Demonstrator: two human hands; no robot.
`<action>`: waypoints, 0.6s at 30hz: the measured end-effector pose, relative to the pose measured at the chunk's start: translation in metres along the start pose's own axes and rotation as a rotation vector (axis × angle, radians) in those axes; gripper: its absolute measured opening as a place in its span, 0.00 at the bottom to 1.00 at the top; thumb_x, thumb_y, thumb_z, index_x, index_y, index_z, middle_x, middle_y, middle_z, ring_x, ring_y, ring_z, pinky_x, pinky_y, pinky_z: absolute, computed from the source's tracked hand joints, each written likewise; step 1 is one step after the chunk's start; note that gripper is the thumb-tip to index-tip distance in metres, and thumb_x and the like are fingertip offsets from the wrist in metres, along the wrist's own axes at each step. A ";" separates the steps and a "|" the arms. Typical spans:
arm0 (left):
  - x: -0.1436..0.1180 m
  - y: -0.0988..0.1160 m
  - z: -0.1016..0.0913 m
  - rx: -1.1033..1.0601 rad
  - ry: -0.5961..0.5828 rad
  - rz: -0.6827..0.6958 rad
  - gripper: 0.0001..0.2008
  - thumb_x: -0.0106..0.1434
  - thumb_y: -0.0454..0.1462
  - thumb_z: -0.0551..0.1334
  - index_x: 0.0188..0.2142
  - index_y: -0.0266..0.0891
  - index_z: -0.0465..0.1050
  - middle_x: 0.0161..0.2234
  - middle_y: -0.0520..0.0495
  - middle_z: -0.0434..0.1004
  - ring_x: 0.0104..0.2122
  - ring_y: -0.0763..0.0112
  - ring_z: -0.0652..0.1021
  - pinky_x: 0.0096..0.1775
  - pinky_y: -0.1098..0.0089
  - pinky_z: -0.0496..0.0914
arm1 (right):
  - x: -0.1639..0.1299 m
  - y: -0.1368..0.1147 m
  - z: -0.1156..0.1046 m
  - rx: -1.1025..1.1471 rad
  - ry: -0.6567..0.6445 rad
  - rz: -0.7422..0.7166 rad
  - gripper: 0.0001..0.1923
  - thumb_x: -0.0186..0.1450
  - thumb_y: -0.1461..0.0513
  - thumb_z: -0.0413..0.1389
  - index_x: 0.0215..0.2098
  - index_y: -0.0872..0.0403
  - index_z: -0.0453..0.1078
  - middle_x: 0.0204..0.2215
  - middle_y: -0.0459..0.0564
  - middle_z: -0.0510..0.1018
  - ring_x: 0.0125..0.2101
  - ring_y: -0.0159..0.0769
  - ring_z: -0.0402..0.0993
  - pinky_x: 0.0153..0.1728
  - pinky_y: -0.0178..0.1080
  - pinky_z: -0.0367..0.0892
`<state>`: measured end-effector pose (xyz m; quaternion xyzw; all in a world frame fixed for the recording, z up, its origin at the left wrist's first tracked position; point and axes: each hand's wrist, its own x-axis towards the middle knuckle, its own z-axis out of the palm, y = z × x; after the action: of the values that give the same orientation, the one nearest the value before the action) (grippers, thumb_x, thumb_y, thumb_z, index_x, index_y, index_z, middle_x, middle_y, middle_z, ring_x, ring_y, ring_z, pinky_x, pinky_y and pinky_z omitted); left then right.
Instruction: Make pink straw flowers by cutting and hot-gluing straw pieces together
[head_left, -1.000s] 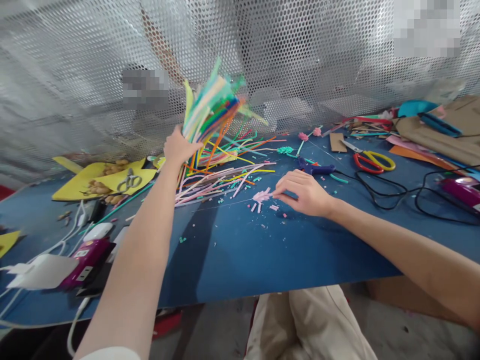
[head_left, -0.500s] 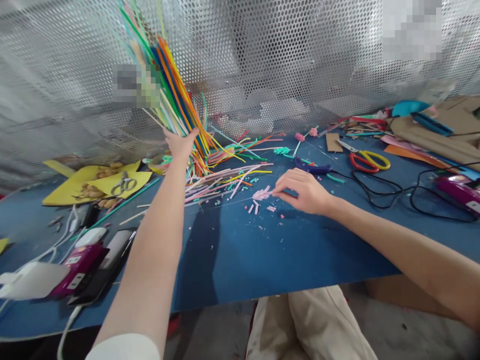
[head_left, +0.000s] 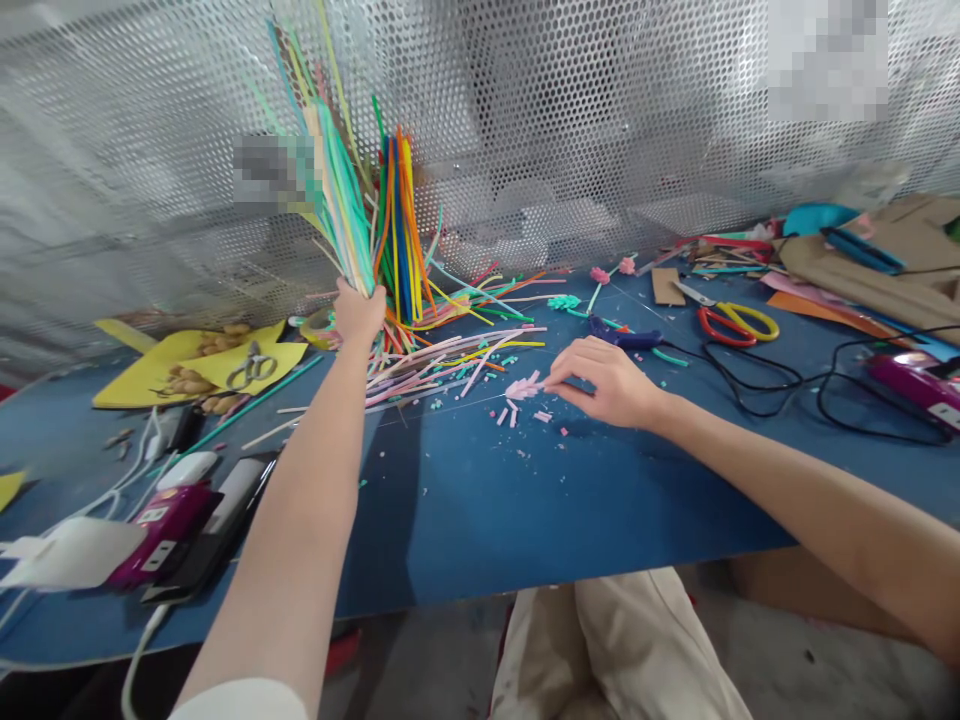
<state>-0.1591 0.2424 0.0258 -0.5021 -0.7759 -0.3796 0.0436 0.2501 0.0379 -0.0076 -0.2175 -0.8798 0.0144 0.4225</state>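
A bundle of long, thin multicoloured plastic straws point(head_left: 375, 215) is gripped near its lower end by the clenched left hand point(head_left: 358, 312) and held upright, above the far part of the blue surface point(head_left: 480, 500). The stalks fan out loosely at the top, so some could slip out of the fist. A small pink cut straw flower point(head_left: 523, 387) is pinched by the fingers point(head_left: 556, 381) of the right hand point(head_left: 611, 385). Loose straws point(head_left: 450, 355) lie scattered below the bundle, crowding the surface there. Red-and-yellow scissors point(head_left: 731, 320) and a black cable point(head_left: 780, 385) lie further right.
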 end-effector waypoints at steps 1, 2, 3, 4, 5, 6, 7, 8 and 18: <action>0.001 -0.001 -0.002 0.012 0.006 -0.001 0.34 0.62 0.50 0.60 0.62 0.34 0.60 0.54 0.27 0.75 0.54 0.36 0.76 0.53 0.41 0.69 | 0.000 0.000 0.000 0.002 0.003 -0.001 0.03 0.71 0.62 0.58 0.39 0.52 0.74 0.36 0.47 0.81 0.39 0.35 0.76 0.40 0.41 0.65; 0.002 -0.002 -0.004 0.023 0.006 0.001 0.34 0.63 0.50 0.60 0.62 0.34 0.61 0.53 0.27 0.75 0.54 0.37 0.76 0.53 0.41 0.70 | 0.000 0.000 0.000 0.003 0.005 -0.003 0.03 0.71 0.62 0.58 0.39 0.52 0.74 0.36 0.47 0.81 0.39 0.35 0.76 0.40 0.41 0.65; 0.002 -0.003 -0.006 0.032 0.001 0.005 0.33 0.63 0.51 0.60 0.62 0.34 0.61 0.53 0.27 0.75 0.53 0.37 0.76 0.53 0.42 0.70 | 0.000 0.001 0.000 0.003 0.007 -0.004 0.03 0.71 0.62 0.58 0.39 0.52 0.74 0.36 0.47 0.81 0.39 0.35 0.76 0.40 0.41 0.65; 0.002 -0.004 -0.008 0.039 -0.008 0.007 0.34 0.62 0.51 0.60 0.62 0.34 0.61 0.53 0.28 0.75 0.53 0.37 0.76 0.53 0.42 0.70 | 0.000 0.001 0.000 0.002 0.006 -0.005 0.03 0.71 0.62 0.58 0.39 0.52 0.74 0.36 0.47 0.81 0.39 0.35 0.76 0.40 0.41 0.65; 0.001 -0.005 -0.010 0.046 -0.019 0.005 0.34 0.62 0.51 0.60 0.62 0.34 0.61 0.54 0.28 0.75 0.54 0.38 0.76 0.54 0.43 0.70 | -0.001 0.001 0.000 0.000 0.006 -0.006 0.03 0.71 0.62 0.58 0.39 0.52 0.74 0.36 0.47 0.81 0.39 0.35 0.76 0.40 0.41 0.65; 0.001 -0.007 -0.012 0.052 -0.030 -0.003 0.34 0.62 0.52 0.60 0.62 0.34 0.62 0.54 0.28 0.75 0.54 0.38 0.76 0.54 0.43 0.69 | -0.001 0.001 0.000 -0.001 0.003 -0.007 0.03 0.71 0.62 0.58 0.39 0.52 0.74 0.36 0.48 0.81 0.39 0.35 0.76 0.40 0.41 0.65; 0.001 -0.009 -0.013 0.057 -0.045 -0.015 0.35 0.62 0.52 0.60 0.61 0.33 0.62 0.54 0.28 0.75 0.55 0.38 0.76 0.54 0.43 0.69 | -0.001 0.001 0.000 -0.002 0.001 -0.007 0.03 0.71 0.62 0.58 0.39 0.52 0.74 0.36 0.48 0.81 0.39 0.35 0.76 0.40 0.41 0.65; 0.000 -0.011 -0.014 0.061 -0.071 -0.029 0.36 0.62 0.54 0.60 0.61 0.33 0.63 0.55 0.27 0.74 0.55 0.38 0.75 0.55 0.44 0.69 | -0.001 0.001 0.000 -0.002 -0.001 -0.007 0.04 0.71 0.62 0.58 0.39 0.52 0.74 0.36 0.48 0.81 0.39 0.35 0.76 0.40 0.41 0.65; -0.019 -0.028 -0.038 0.145 -0.019 0.137 0.43 0.59 0.61 0.62 0.64 0.35 0.62 0.64 0.25 0.61 0.64 0.32 0.64 0.59 0.37 0.61 | 0.000 0.000 -0.001 -0.004 0.003 -0.006 0.04 0.71 0.62 0.58 0.38 0.52 0.74 0.36 0.48 0.81 0.39 0.36 0.77 0.40 0.41 0.65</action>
<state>-0.1841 0.1984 0.0293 -0.5532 -0.7655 -0.3138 0.0981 0.2510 0.0374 -0.0067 -0.2156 -0.8797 0.0111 0.4237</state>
